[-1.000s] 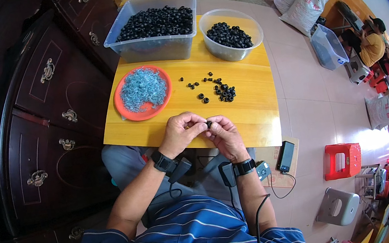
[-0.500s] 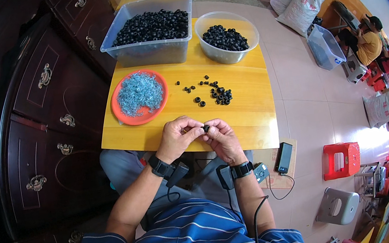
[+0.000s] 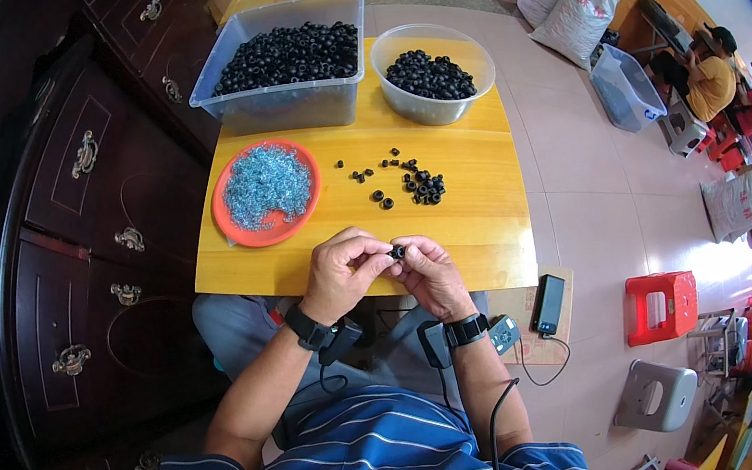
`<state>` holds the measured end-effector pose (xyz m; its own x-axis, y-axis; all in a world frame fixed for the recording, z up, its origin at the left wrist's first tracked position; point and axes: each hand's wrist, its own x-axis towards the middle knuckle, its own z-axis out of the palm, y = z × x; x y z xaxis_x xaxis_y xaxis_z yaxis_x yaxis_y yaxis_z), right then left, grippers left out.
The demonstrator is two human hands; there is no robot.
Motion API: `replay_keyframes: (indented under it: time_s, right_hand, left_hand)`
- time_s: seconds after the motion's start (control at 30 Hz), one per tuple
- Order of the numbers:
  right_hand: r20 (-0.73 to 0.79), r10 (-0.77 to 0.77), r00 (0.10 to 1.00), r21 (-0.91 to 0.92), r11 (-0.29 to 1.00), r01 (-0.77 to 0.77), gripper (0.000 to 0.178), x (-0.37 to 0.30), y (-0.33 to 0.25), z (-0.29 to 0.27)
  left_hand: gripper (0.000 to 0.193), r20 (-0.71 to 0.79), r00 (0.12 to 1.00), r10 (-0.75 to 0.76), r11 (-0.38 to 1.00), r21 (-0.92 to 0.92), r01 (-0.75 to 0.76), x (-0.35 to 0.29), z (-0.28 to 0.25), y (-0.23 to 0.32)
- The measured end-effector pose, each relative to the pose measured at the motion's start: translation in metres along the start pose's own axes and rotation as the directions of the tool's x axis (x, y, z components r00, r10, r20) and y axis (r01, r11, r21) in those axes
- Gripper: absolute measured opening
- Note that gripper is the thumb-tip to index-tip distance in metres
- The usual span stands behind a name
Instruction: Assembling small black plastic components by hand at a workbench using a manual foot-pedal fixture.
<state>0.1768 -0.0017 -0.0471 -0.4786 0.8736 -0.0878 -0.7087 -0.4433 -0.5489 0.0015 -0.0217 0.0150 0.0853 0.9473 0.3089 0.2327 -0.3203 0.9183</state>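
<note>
- small black part (image 3: 397,252) pinched between the fingertips of left hand (image 3: 339,273) and right hand (image 3: 430,273); hands brought close together, left at the part's 9 o'clock, right at its 4; part seen over the table's (image 3: 481,219) 5-to-6 o'clock side;
- feather-light by its size, presumably moulded rubber or plastic; stiff or slightly springy cannot be told; breakage judged unlikely;
- smooth, rounded wall, so rolling or squirting out under an uneven pinch is to be expected; best gripped across the outer wall by thumb and index pads, open end left uncovered;
- whether anything is seated in it cannot be told, too small;
- loose black parts (image 3: 427,186) scattered at its 1 o'clock; red plate (image 3: 250,240) of fine clear-bluish pieces (image 3: 266,183) at 10, judged light and easily spilled
</note>
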Motion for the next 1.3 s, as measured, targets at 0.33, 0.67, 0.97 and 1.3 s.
replay_keyframes:
  time_s: [0.33,0.67,0.97,1.3]
  right_hand:
    - [-0.001,0.029,1.0,0.007,1.0,-0.029,0.02,0.0,-0.002,0.0]
    - [-0.016,0.006,1.0,0.023,1.0,-0.006,0.017,0.001,-0.001,0.003]
    - [-0.029,-0.024,0.999,-0.001,1.0,0.024,0.011,0.002,-0.002,0.003]
    - [0.089,0.145,0.985,-0.117,0.984,-0.135,0.018,0.0,-0.015,0.003]
  left_hand:
    - [0.012,-0.034,0.999,0.038,0.999,0.038,-0.037,0.001,0.003,0.003]
    - [0.01,-0.042,0.998,0.038,0.995,0.091,-0.034,0.0,0.002,0.001]
    - [0.014,0.032,0.998,0.051,0.982,0.179,-0.056,0.003,-0.004,0.003]
    - [0.034,0.433,0.894,-0.115,0.991,-0.019,0.136,0.013,-0.025,0.008]
